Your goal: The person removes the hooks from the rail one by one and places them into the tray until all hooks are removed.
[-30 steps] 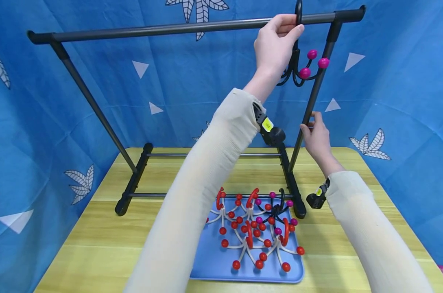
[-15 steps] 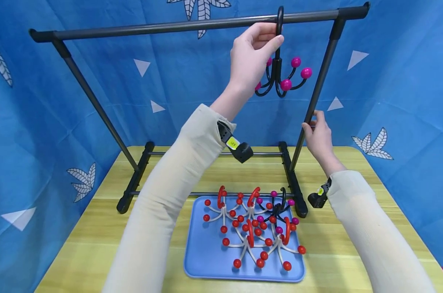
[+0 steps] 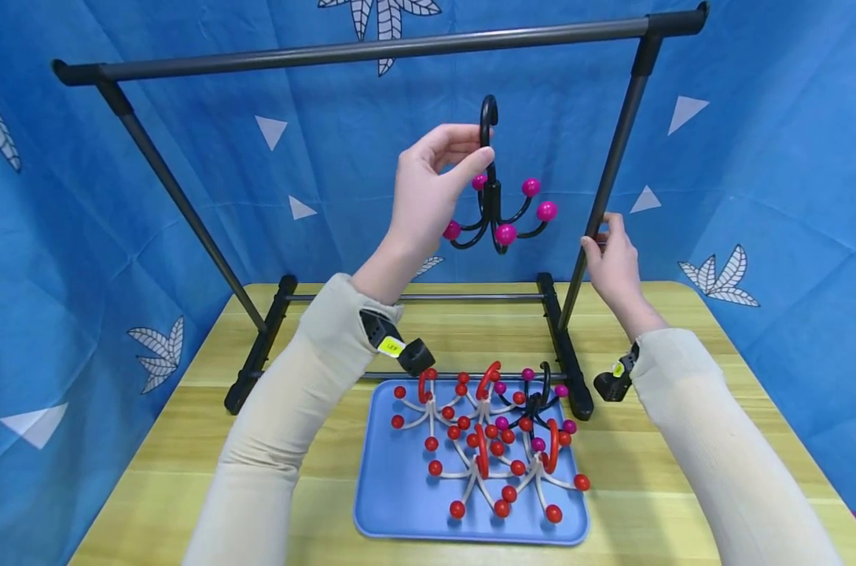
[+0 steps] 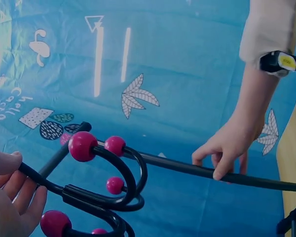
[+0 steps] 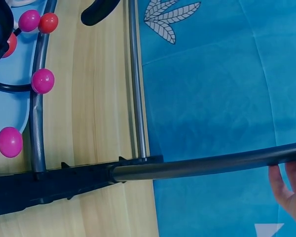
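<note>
From the head view I see my left hand [image 3: 428, 185] raised in the air, below the top bar [image 3: 371, 49] of the black rack [image 3: 187, 212]. Its thumb and fingers pinch the stem of a black hook [image 3: 494, 200] with pink balls, just under the curved top. The hook hangs upright, free of the bar, about in the middle between the two posts. My right hand [image 3: 611, 259] holds the right post [image 3: 608, 177] with curled fingers. On the wooden surface [image 3: 187, 440] lies a blue tray [image 3: 399, 503], and on it a pile [image 3: 494, 432] of white hooks with red balls and one black hook with pink balls. On each wrist I see a black strap with a yellow label; the writing on it is too small to read.

In the left wrist view the left hand [image 4: 10, 197] is at the lower left corner and its fingers grip the black stem of the hook [image 4: 96, 190]. Behind it the right hand [image 4: 232, 148] is closed around the post [image 4: 212, 173]. On the blue cloth [image 4: 163, 59] at the left I read "hello" and perhaps "cactus", but I am not sure.

In the right wrist view only some fingers of the right hand [image 5: 291, 185] show at the right edge, touching the post [image 5: 207, 165]. The rack foot [image 5: 49, 187] stands on the surface [image 5: 96, 98], and pink balls [image 5: 42, 81] are at the left.
</note>
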Demonstrator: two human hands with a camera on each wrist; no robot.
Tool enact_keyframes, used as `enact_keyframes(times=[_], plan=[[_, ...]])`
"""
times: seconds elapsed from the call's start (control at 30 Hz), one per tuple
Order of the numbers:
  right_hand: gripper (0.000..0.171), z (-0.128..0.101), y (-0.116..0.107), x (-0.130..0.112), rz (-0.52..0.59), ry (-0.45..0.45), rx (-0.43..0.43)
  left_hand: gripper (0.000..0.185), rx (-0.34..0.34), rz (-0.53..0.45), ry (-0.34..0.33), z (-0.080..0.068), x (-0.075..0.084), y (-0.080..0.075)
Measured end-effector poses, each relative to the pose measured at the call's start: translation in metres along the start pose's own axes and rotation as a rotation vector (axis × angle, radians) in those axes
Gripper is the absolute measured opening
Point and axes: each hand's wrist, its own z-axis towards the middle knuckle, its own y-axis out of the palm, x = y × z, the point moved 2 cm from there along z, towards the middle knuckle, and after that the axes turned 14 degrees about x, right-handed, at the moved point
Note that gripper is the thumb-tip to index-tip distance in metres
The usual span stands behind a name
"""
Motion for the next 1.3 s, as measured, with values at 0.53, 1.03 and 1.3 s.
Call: enact_keyframes(times=[0.53, 1.03, 1.3], plan=[[0.045, -0.002, 0.000, 0.000, 0.005, 0.006, -0.017, 0.021, -0.054, 0.032, -0.042, -0.062, -0.033, -0.045], [0.046, -0.001, 0.000, 0.001, -0.001, 0.018, -0.015, 0.022, -0.054, 0.017, -0.194, -0.119, -0.060, -0.074], [0.045, -0.001, 0.000, 0.001, 0.009, -0.002, -0.012, 0.023, -0.101, 0.075, -0.284, -0.149, -0.071, -0.093]])
